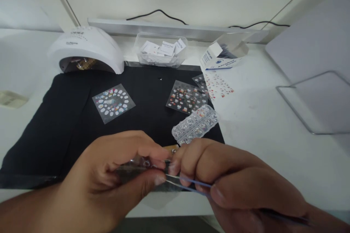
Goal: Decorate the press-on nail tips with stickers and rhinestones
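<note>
My left hand (109,178) is closed, its thumb and index finger pinching a shiny clear plastic piece (139,162) that is mostly hidden by the fingers. In my right hand (235,178) is a pair of slim bluish tweezers (195,185), held between thumb and fingers. The two pale tips lie slightly apart, close to the left thumb. Both hands almost meet at the front edge of a black mat (144,113). Just beyond the fingers is a small golden-brown thing (171,148), partly covered. A clear compartment case of rhinestones (195,125) lies behind the right hand.
Sticker sheets (113,102) (186,96) lie on the mat, with another sheet (220,84) at its right edge. At the back stand a white nail lamp (90,45), a clear tub of alcohol pads (161,60) and an open pad box (221,62). A metal frame (296,113) is at right.
</note>
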Demonstrator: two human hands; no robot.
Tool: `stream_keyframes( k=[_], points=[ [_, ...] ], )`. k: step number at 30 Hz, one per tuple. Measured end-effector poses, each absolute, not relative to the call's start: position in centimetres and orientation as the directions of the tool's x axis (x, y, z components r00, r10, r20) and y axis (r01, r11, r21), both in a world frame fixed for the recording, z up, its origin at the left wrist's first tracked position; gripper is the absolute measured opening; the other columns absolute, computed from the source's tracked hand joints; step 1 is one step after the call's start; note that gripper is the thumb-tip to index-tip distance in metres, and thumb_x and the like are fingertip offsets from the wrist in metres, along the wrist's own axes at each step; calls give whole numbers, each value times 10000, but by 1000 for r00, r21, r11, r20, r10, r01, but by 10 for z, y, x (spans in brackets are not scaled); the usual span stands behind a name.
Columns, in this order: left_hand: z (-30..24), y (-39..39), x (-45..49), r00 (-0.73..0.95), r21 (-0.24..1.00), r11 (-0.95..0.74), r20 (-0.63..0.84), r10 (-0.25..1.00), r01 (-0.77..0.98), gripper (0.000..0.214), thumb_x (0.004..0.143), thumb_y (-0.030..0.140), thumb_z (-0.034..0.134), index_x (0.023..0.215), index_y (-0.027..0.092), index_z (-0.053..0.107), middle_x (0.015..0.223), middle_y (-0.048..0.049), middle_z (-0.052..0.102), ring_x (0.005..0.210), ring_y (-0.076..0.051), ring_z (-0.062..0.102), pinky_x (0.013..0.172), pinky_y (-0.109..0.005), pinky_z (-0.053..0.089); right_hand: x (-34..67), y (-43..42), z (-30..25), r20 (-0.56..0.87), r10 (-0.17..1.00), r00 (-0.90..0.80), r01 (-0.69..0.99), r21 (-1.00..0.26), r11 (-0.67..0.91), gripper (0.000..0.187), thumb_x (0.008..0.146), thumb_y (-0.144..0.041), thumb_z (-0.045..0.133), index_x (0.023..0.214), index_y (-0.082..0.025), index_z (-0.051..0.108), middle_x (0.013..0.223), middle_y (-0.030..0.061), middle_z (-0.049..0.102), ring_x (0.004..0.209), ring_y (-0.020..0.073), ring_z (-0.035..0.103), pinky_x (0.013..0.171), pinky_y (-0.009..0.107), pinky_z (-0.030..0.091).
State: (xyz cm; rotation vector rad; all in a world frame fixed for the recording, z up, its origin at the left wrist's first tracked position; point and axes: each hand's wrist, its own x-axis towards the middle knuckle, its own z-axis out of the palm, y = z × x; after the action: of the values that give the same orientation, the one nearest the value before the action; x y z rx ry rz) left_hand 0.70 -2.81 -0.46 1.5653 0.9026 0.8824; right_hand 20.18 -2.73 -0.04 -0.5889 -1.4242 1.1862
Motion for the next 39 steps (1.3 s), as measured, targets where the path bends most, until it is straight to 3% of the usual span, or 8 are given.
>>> stream_keyframes(
  k=[8,13,19,26,32,39],
  points=[
    [-4,-30,8,399,985,-148,102,911,86,233,857,45,656,954,247,719,847,25,691,711,-84,669,611,-126,529,205,-28,-5,496,834,-243,-257,-862,438,230,954,-244,567,814,-208,745,617,27,552,607,196,619,564,390,621],
    [-2,-28,10,380,984,-147,100,920,99,200,838,35,662,912,211,720,831,26,696,697,-75,681,607,-113,532,206,-31,0,389,890,-239,-152,-920,362,264,901,-315,639,678,-203,722,591,40,537,604,225,627,561,422,614],
    [-2,-27,8,385,972,-178,107,917,153,156,825,51,687,894,184,731,787,29,687,650,-58,657,569,-90,505,203,-29,-5,437,881,-183,-235,-889,392,255,944,-252,592,748,-197,745,578,32,565,572,205,615,515,386,583],
    [-3,-27,9,391,963,-221,147,909,152,154,832,53,700,912,180,731,794,28,687,659,-53,654,591,-83,508,192,-28,-3,420,906,-53,-279,-877,390,436,989,-318,494,652,-182,736,513,47,545,527,203,567,460,368,525],
    [-5,-28,9,408,955,-256,177,896,148,128,850,84,710,908,199,717,802,30,682,669,-60,657,611,-96,520,196,-26,3,433,881,-189,-265,-887,379,400,924,-415,568,643,-180,729,526,72,558,537,227,559,480,407,526],
    [-3,-28,8,412,966,-238,177,894,102,146,831,43,714,888,177,712,808,35,679,671,-49,654,620,-82,516,206,-24,-1,380,880,-286,-318,-904,287,330,951,-386,546,797,-204,773,580,60,566,577,227,584,538,429,560]
  ],
)
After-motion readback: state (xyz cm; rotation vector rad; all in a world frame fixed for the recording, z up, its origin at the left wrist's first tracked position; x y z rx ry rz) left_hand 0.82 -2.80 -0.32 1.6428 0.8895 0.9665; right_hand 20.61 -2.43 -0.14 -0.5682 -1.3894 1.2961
